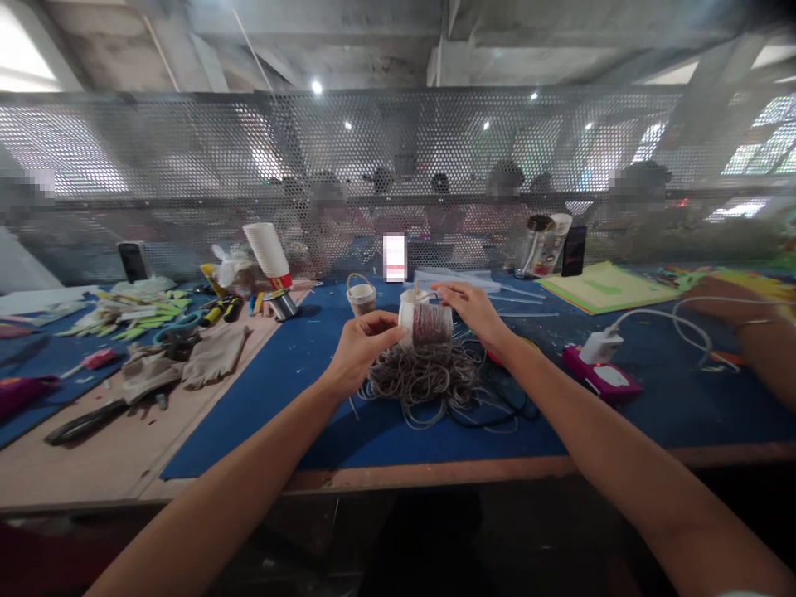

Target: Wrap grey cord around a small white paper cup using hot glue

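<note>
A white cup [429, 323] wrapped with grey-brown cord lies tilted at the centre, above a loose heap of grey cord [429, 377]. On its left side, my left hand [366, 344] holds it between thumb and fingers. My right hand [469, 308] is at its upper right, fingers bent close together near the rim; what they pinch, if anything, is too small to make out. A small cup with a looped handle [361, 296] stands just behind my left hand.
Stacked paper cups [267, 251] lean at the back left, with gloves [215, 356] nearer. Yellow paper [606, 288] and a purple power socket [602, 375] are at right. Another person's arm [768, 344] reaches in at the far right. Mesh [398, 149] stands behind the blue mat [261, 414].
</note>
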### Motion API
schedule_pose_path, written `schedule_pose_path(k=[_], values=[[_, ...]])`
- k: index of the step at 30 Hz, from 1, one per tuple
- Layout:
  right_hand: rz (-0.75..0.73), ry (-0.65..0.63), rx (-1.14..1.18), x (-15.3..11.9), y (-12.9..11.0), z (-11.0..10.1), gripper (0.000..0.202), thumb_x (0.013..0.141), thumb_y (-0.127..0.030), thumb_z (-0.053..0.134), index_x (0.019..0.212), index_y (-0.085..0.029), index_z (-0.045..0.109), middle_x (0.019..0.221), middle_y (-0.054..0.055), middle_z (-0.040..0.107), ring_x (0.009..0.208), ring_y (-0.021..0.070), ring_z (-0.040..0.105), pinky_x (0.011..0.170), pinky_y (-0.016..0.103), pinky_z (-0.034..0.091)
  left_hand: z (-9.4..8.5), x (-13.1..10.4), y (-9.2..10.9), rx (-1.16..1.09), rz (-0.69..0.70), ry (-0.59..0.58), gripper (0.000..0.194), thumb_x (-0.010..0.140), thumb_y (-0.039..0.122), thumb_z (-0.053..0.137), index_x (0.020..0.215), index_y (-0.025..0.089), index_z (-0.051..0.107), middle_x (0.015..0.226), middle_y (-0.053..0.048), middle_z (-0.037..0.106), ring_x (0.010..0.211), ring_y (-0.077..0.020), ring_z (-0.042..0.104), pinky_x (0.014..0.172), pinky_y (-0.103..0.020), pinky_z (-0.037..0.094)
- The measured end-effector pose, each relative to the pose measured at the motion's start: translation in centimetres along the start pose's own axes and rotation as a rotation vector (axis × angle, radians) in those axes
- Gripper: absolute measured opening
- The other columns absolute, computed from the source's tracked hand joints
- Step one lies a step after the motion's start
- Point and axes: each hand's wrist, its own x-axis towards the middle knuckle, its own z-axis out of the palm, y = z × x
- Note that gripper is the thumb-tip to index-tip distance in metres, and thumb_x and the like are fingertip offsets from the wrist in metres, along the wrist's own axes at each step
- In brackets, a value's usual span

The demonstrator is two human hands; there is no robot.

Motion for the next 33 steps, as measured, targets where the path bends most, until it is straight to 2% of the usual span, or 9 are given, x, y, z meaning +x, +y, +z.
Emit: schedule_pose_path(k=[2,4,7,10,13,16,22,33], values=[[-0.05,0.107,-0.064,0.2,0.1,-0.4,0.043,0.087,-0.058,0.057,0.101,-0.022,0.075,0.111,0.008,0.073,0.095,0.0237,0.064,0.086,0.039,0.05,-0.1,0.2,-0.1,-0.006,0.034,0.043,0.018,0.071,0.027,0.082,0.084,0.017,0.075,0.077,-0.001,0.069,0.067,-0.0103,0.058,0.065,-0.024,0.046],[-0.017,0.104,-0.066,0.2,-0.1,-0.6,0.051,0.089,-0.064,0.05,0.099,-0.02,0.074,0.107,0.009,0.073,0.091,0.0231,0.065,0.086,0.039,0.051,-0.1,0.3,-0.1,-0.015,0.055,0.071,0.017,0.07,0.027,0.082,0.083,0.017,0.076,0.078,-0.001,0.069,0.068,-0.0104,0.058,0.067,-0.024,0.046],[0.088,-0.074,0.011,-0.3,-0.7,-0.5,0.06,0.092,-0.07,0.04,0.093,-0.02,0.073,0.087,0.007,0.074,0.078,0.0213,0.066,0.078,0.037,0.052,-0.2,0.5,-0.2,-0.025,0.062,0.098,0.018,0.07,0.028,0.082,0.082,0.017,0.076,0.078,-0.001,0.069,0.068,-0.0103,0.057,0.067,-0.024,0.047],[0.071,-0.203,-0.015,-0.9,-1.3,-0.1,0.058,0.09,-0.071,0.043,0.094,-0.021,0.071,0.077,0.004,0.071,0.072,0.0204,0.065,0.072,0.035,0.051,-0.4,0.6,-0.4,-0.019,0.064,0.116,0.02,0.071,0.029,0.082,0.084,0.016,0.076,0.077,-0.001,0.068,0.068,-0.0104,0.057,0.067,-0.024,0.046],[0.061,-0.224,-0.037,-1.2,-1.4,0.2,0.053,0.088,-0.068,0.05,0.098,-0.019,0.069,0.084,0.004,0.071,0.071,0.0189,0.065,0.07,0.033,0.05,-0.5,0.6,-0.5,-0.018,0.052,0.109,0.021,0.072,0.031,0.081,0.086,0.016,0.076,0.077,-0.001,0.068,0.069,-0.0105,0.057,0.067,-0.024,0.046],[0.038,-0.193,-0.008,-1.2,-1.3,0.4,0.049,0.087,-0.063,0.056,0.106,-0.019,0.067,0.095,0.006,0.071,0.083,0.021,0.066,0.077,0.035,0.051,-0.5,0.6,-0.4,-0.024,0.044,0.098,0.021,0.074,0.033,0.08,0.087,0.016,0.077,0.078,-0.002,0.068,0.069,-0.0106,0.056,0.068,-0.025,0.046],[-0.001,-0.208,0.09,-1.4,-1.6,0.5,0.052,0.083,-0.05,0.068,0.126,-0.023,0.059,0.118,0.012,0.067,0.106,0.0271,0.064,0.092,0.041,0.053,-0.5,0.7,-0.2,-0.028,0.056,0.177,0.019,0.074,0.032,0.08,0.086,0.017,0.077,0.082,-0.002,0.068,0.072,-0.0112,0.056,0.072,-0.025,0.046],[-0.062,-0.224,0.067,-1.7,-1.9,0.7,0.051,0.077,-0.035,0.071,0.124,-0.025,0.056,0.121,0.01,0.063,0.111,0.028,0.061,0.098,0.046,0.052,-0.6,0.7,-0.5,0.043,0.114,0.184,0.021,0.075,0.033,0.077,0.09,0.018,0.077,0.085,-0.002,0.071,0.075,-0.0133,0.058,0.074,-0.026,0.045]])
